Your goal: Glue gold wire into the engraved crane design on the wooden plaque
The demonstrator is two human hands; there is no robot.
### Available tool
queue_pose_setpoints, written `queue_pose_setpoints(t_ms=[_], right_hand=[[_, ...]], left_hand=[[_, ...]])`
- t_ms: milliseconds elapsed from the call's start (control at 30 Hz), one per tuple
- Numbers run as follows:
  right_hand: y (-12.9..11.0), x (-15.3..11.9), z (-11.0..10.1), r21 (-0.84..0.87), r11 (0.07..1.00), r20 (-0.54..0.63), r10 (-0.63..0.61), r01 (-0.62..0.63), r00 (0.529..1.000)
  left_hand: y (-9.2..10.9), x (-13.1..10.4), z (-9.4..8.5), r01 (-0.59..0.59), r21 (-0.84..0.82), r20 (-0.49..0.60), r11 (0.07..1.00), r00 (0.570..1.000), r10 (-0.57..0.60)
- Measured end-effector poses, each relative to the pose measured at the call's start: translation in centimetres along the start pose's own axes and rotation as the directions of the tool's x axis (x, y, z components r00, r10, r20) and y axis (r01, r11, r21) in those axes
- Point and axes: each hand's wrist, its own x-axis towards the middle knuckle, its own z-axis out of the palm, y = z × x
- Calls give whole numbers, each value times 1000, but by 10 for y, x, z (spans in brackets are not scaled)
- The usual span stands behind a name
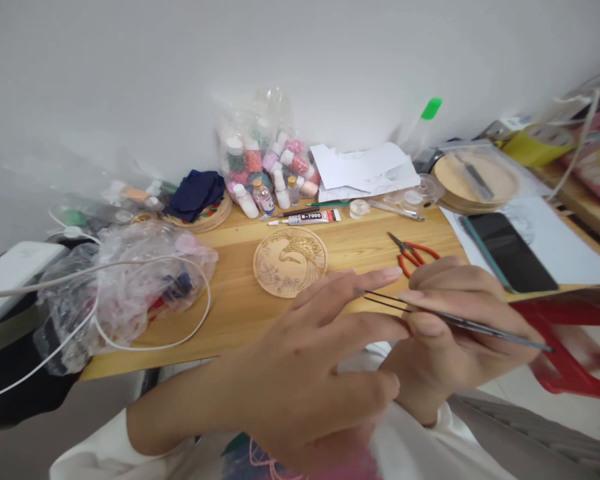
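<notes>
My right hand (455,327) grips a thin pair of dark tweezers (473,324) between thumb and fingers, its two tips slightly apart and pointing left. In front of it my left hand (325,353) has its fingers stretched out and spread. The tweezer tips come up against one of its fingers; whether anything tiny sits there I cannot make out. Beyond my left fingers, a round wooden disc (291,262) with a bird design in gold and dark lines lies on the table. Pliers with red-orange handles (411,252) lie open just behind my right hand.
A glue tube (314,217) and small bottles (263,197) stand or lie along the back, near a bag of coloured jars (240,157). At left are crumpled plastic bags (130,287) and a white cable (207,303). A phone (513,252) and a red stool (555,353) are at right.
</notes>
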Motion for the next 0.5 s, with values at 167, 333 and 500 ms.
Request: queue_pose_setpoints(t_ms=[167,333,500], right_hand=[[3,-1,2,0,999,-40,-54,54,998],[10,0,5,-3,995,-54,-100,100,994],[7,0,3,2,993,-61,-119,120,991]], left_hand=[[4,0,0,32,2,23,999,999,-32],[9,0,2,93,3,13,996,996,-93],[9,-1,3,95,-9,17,995,995,-95]])
